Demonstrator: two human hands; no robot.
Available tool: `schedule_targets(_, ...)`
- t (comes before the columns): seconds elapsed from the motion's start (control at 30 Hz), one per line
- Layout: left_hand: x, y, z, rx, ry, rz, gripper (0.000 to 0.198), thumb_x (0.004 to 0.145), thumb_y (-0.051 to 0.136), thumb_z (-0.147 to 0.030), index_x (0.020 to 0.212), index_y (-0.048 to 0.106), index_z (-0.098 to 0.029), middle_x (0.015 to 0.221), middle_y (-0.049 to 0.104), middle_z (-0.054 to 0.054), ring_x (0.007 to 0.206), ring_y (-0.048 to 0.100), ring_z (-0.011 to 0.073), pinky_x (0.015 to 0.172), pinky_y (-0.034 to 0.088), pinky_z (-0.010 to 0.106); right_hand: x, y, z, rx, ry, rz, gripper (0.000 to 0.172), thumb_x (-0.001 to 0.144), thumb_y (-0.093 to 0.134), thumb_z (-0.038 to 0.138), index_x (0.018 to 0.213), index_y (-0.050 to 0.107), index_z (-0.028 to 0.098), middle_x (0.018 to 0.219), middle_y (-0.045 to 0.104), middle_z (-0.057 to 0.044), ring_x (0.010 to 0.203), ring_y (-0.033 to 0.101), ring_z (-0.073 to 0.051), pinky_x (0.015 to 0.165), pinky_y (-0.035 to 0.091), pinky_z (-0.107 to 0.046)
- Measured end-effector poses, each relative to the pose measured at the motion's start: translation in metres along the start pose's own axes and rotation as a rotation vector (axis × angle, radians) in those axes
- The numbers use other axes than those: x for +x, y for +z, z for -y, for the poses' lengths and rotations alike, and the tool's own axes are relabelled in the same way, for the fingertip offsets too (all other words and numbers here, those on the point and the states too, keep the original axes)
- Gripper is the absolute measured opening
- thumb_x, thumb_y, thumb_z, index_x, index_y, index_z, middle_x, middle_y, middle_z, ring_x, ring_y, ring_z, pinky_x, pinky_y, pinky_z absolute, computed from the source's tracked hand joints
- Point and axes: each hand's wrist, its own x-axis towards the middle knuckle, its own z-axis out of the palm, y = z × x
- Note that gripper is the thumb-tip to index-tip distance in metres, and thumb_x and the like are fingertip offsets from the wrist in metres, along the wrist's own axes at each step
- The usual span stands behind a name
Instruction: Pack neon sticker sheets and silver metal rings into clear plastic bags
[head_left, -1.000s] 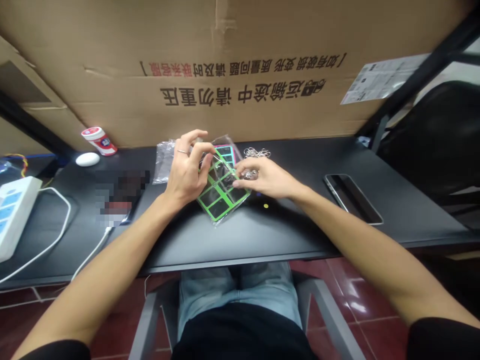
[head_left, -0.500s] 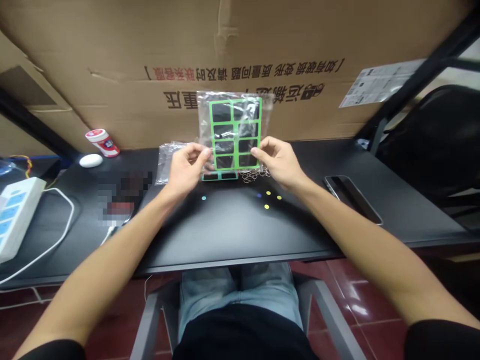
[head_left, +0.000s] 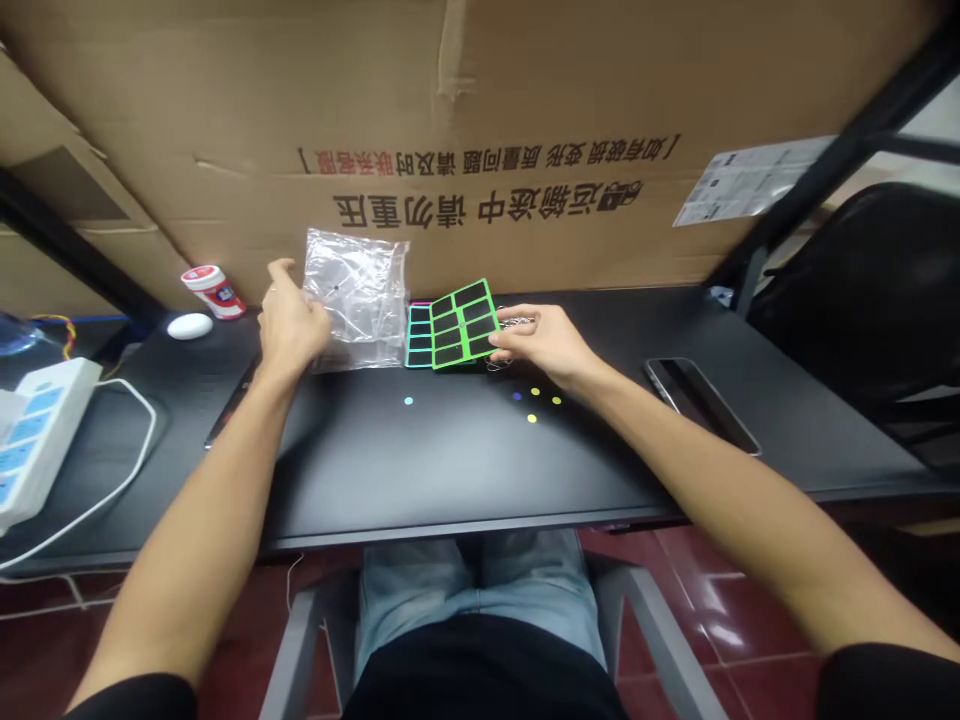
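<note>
Left hand [head_left: 291,325]: on the left edge of the plastic bag [head_left: 356,297].
Right hand [head_left: 541,338]: on the right edge of the upper sticker sheet [head_left: 465,323].
Lower sticker sheet [head_left: 419,335]: partly under the upper sticker sheet, just right of the plastic bag.
Metal rings [head_left: 516,322]: on the desk [head_left: 480,470], beneath the right hand.
Round stickers [head_left: 534,398]: on the desk, before the right hand.
Far left: tub [head_left: 214,292] behind mouse [head_left: 190,326]; power strip [head_left: 45,430] before both.
Far right: phone [head_left: 701,405] on the desk.
Behind the desk: cardboard panel [head_left: 480,100].
</note>
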Motion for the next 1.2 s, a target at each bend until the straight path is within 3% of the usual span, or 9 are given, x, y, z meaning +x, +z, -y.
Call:
schedule_targets(0.07, -0.005, -0.004, -0.007, 0.146, -0.115, -0.003, 0.084, 0.09, 0.073, -0.035, 0.166, 0.04, -0.021, 0.14, 0.066, 0.025, 0.126, 0.067, 0.0497, 0.108, 0.05, 0.08, -0.002, 0.004, 0.0, 0.029, 0.005, 0.019, 0.051, 0.076, 0.102, 0.031, 0.116, 0.074, 0.015, 0.088, 0.086, -0.011, 0.084, 0.087, -0.029, 0.089, 0.075, -0.043)
schedule_targets(0.17, -0.01, -0.005, -0.012, 0.161, -0.116, 0.037, 0.089, 0.081, 0.078, -0.032, 0.163, 0.045, -0.021, 0.143, 0.063, 0.028, 0.125, 0.068, 0.0522, 0.107, 0.05, 0.082, -0.004, 0.009, 0.001, 0.069, 0.008, 0.054, 0.048, 0.077, 0.102, 0.031, 0.114, 0.075, 0.016, 0.09, 0.087, -0.011, 0.095, 0.088, -0.03, 0.094, 0.075, -0.042)
schedule_targets(0.37, -0.021, -0.005, -0.026, 0.293, -0.041, 0.085, 0.071, 0.087, 0.07, -0.033, 0.154, 0.054, -0.017, 0.155, 0.053, 0.035, 0.134, 0.063, 0.0577, 0.103, 0.051, 0.08, -0.005, 0.013, -0.003, -0.084, -0.002, 0.127, 0.036, 0.087, 0.092, 0.033, 0.116, 0.076, 0.019, 0.096, 0.087, -0.011, 0.092, 0.087, -0.028, 0.087, 0.073, -0.043)
schedule_targets(0.47, -0.022, -0.005, -0.039, 0.319, 0.07, 0.023, 0.053, 0.091, 0.066, -0.031, 0.142, 0.063, -0.018, 0.147, 0.062, 0.029, 0.133, 0.063, 0.05, 0.104, 0.055, 0.067, -0.007, 0.011, -0.002, -0.377, -0.105, 0.115, 0.025, 0.091, 0.085, 0.032, 0.111, 0.076, 0.022, 0.09, 0.084, -0.005, 0.069, 0.081, -0.023, 0.068, 0.065, -0.039)
schedule_targets(0.53, -0.023, -0.003, -0.048, 0.251, 0.187, 0.024, 0.036, 0.096, 0.061, -0.031, 0.13, 0.068, -0.022, 0.124, 0.075, 0.018, 0.116, 0.071, 0.0387, 0.101, 0.057, 0.055, -0.009, 0.011, 0.001, -0.59, -0.238, 0.062, 0.012, 0.092, 0.082, 0.031, 0.095, 0.074, 0.022, 0.075, 0.078, -0.001, 0.059, 0.072, -0.019, 0.064, 0.056, -0.035)
schedule_targets(0.63, -0.032, 0.003, -0.065, 0.095, 0.468, 0.227, 0.021, 0.101, 0.057, -0.034, 0.114, 0.071, -0.026, 0.081, 0.072, 0.004, 0.078, 0.068, 0.0247, 0.084, 0.055, 0.038, -0.013, 0.011, 0.004, -0.768, -0.424, 0.091, 0.029, 0.096, 0.076, 0.035, 0.074, 0.061, 0.023, 0.061, 0.067, 0.002, 0.056, 0.06, -0.016, 0.063, 0.044, -0.031)
schedule_targets(0.7, -0.046, 0.007, -0.08, 0.016, 0.646, 0.413, 0.02, 0.102, 0.054, -0.036, 0.109, 0.071, -0.027, 0.068, 0.066, 0.0, 0.064, 0.061, 0.0212, 0.072, 0.049, 0.034, -0.016, 0.012, 0.003, -0.826, -0.511, 0.297, 0.035, 0.1, 0.072, 0.039, 0.073, 0.058, 0.023, 0.061, 0.065, 0.002, 0.056, 0.054, -0.015, 0.061, 0.038, -0.03)
schedule_targets(0.83, -0.077, 0.011, -0.112, 0.113, 0.851, 0.736, 0.02, 0.104, 0.051, -0.034, 0.104, 0.069, -0.026, 0.072, 0.068, 0.001, 0.06, 0.059, 0.021, 0.062, 0.037, 0.033, -0.022, 0.018, -0.001, -0.939, -0.595, 0.67, 0.035, 0.105, 0.067, 0.04, 0.075, 0.06, 0.022, 0.062, 0.062, 0.002, 0.056, 0.048, -0.014, 0.061, 0.03, -0.03)
schedule_targets(1.2, -0.086, 0.018, -0.117, 0.211, 0.839, 0.783, 0.021, 0.112, 0.046, -0.036, 0.113, 0.065, -0.026, 0.086, 0.076, 0.004, 0.075, 0.07, 0.0233, 0.066, 0.036, 0.032, -0.023, 0.02, 0.006, -0.98, -0.477, 0.703, 0.032, 0.107, 0.068, 0.04, 0.082, 0.061, 0.02, 0.068, 0.062, 0.002, 0.059, 0.047, -0.013, 0.063, 0.029, -0.029)
